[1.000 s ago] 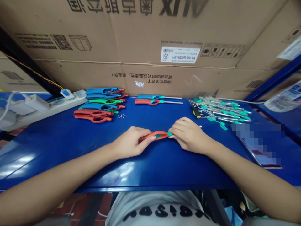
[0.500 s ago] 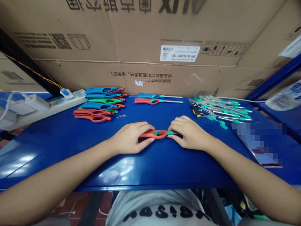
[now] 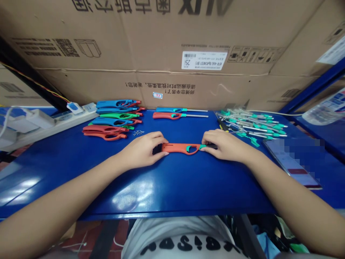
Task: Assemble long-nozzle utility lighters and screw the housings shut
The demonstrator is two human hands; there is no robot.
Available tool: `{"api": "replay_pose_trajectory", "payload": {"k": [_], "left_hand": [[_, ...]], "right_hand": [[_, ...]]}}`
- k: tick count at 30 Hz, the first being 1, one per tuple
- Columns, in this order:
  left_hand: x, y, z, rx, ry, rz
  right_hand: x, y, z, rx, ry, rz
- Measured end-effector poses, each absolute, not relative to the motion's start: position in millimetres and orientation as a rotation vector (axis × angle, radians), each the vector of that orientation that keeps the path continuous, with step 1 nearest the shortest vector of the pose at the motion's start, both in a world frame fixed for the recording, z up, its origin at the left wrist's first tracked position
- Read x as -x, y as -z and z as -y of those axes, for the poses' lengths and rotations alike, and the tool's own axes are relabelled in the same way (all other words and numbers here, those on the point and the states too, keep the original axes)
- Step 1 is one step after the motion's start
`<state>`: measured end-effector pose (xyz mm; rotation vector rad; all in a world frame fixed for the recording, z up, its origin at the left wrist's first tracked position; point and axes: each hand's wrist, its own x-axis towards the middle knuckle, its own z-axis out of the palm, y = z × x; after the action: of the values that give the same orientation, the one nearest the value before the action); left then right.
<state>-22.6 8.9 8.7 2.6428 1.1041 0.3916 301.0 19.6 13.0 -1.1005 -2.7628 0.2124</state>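
An orange long-nosed gas lighter with a green trigger and green collar lies crosswise in front of me. My left hand pinches the lighter's rear end between thumb and fingers. My right hand grips the other end at the collar and metal tube, much of which the fingers hide. Behind it, a blue lighter and a red lighter lie side by side with their tubes to the right. Some small metal pieces rest beyond my left hand.
Blue, green and red lighter handles are piled at back left, near a white power strip. Metal tubes with green parts lie at back right, beside a partly hidden screwdriver. A phone lies rightward. A cardboard box walls the back.
The orange lighter has shifted right and slightly up, together with my right hand. My left hand has slid left to its rear end, baring more of the handle.
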Motion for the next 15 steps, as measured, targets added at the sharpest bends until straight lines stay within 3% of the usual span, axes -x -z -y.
{"api": "replay_pose_trajectory", "payload": {"k": [7,15], "left_hand": [[23.9,-5.4,-8.2,-2.66,-0.378,-1.043],[18.8,-10.1,-4.9,-2.698,-0.34,-1.138]], "right_hand": [[-303.6,-3.0,-23.7,0.927,-0.156,2.753],[-301.1,-6.7,-23.9,1.151,-0.321,2.674]]}}
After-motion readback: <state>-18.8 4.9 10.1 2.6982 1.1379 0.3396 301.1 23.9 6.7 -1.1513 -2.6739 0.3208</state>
